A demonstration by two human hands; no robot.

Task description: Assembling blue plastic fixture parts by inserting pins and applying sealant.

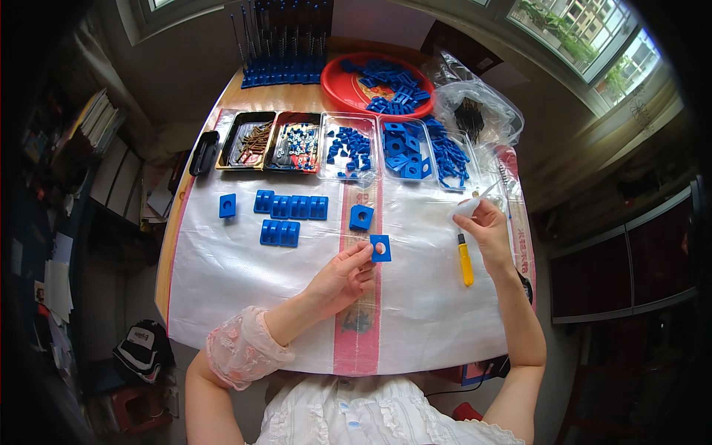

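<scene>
My left hand (347,268) is closed on the edge of a blue square plastic plate (386,257) with a round hole through it. Just beyond lies another blue block with a hole (361,217). At the right, my right hand (486,226) pinches a small white object (463,211); a thin pale tip sticks out past the fingers, and its exact kind is unclear. Below that hand lies a yellow-handled tool with a dark end (466,261). Left of centre, rows of blue ribbed blocks (291,206) sit on the sheet, with a single blue block (227,205) farther left.
Along the back stand trays of brass screws (254,141), small metal parts (297,147) and blue plastic pieces (348,148). Behind them are a red basin (334,96) of blue parts, a plastic bag (493,104) and a rack of upright rods (282,74). A white woven sheet (245,285) covers the table.
</scene>
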